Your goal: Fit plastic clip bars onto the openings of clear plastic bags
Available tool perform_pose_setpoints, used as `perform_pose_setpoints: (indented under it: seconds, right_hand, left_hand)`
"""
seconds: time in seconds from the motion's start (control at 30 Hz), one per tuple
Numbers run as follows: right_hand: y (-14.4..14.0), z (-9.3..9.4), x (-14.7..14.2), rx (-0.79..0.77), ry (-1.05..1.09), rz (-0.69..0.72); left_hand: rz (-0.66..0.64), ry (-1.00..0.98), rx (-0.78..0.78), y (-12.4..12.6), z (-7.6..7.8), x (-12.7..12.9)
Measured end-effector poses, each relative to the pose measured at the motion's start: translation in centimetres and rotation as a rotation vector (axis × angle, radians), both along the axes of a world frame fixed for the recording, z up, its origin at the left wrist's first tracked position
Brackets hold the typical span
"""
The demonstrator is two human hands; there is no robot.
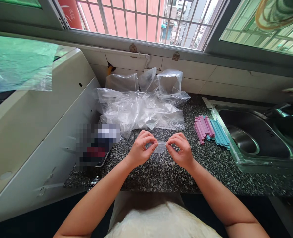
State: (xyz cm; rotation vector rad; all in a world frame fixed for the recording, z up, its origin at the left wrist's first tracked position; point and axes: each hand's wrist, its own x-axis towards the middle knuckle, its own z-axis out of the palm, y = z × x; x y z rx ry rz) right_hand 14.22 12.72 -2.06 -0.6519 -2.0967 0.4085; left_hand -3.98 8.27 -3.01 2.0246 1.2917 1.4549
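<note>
Above the speckled counter (161,175), a small clear bag (160,147) stretched between left hand (141,148) and right hand (181,150), each grip pinched on it.

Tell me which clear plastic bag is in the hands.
The small clear bag, pinched between left hand and right hand; the other bags lie piled behind.

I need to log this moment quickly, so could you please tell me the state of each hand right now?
Left hand: closed, pinching one end of a small clear plastic bag.
Right hand: closed, pinching the other end of the same bag.
</note>
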Motion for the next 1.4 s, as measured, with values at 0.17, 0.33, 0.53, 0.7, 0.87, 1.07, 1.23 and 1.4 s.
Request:
perform_pose_setpoints:
  seconds: [0.17,0.33,0.53,0.7,0.87,1.07,1.23,1.4]
  right_hand:
    - [-0.07,0.0,0.0,0.005,-0.016,-0.008]
    - [-0.28,0.09,-0.22,0.005,-0.043,-0.001]
    - [-0.37,0.03,-0.33,0.005,-0.034,0.019]
    - [-0.41,0.06,-0.35,-0.016,-0.023,0.013]
    - [-0.43,0.06,-0.41,0.002,-0.036,0.0]
    - [-0.38,-0.07,-0.46,0.017,-0.031,0.032]
    - [-0.42,-0.18,-0.48,-0.005,-0.036,0.029]
    - [-0.31,-0.38,-0.53,-0.027,-0.065,0.037]
  left_hand:
    - [0.001,0.03,-0.011,-0.08,0.19,0.13]
    - [0.002,0.061,-0.013,-0.07,0.13,0.35]
    - [-0.007,0.056,-0.006,0.01,-0.08,0.43]
    - [-0.005,0.042,-0.013,-0.05,0.0,0.52]
    - [-0.009,0.047,0.006,0.0,-0.06,0.53]
    - [-0.028,0.048,0.029,0.12,-0.26,0.56]
    - [-0.024,0.016,0.021,0.06,-0.13,0.54]
    - [0.002,-0.046,-0.026,-0.01,0.09,0.25]
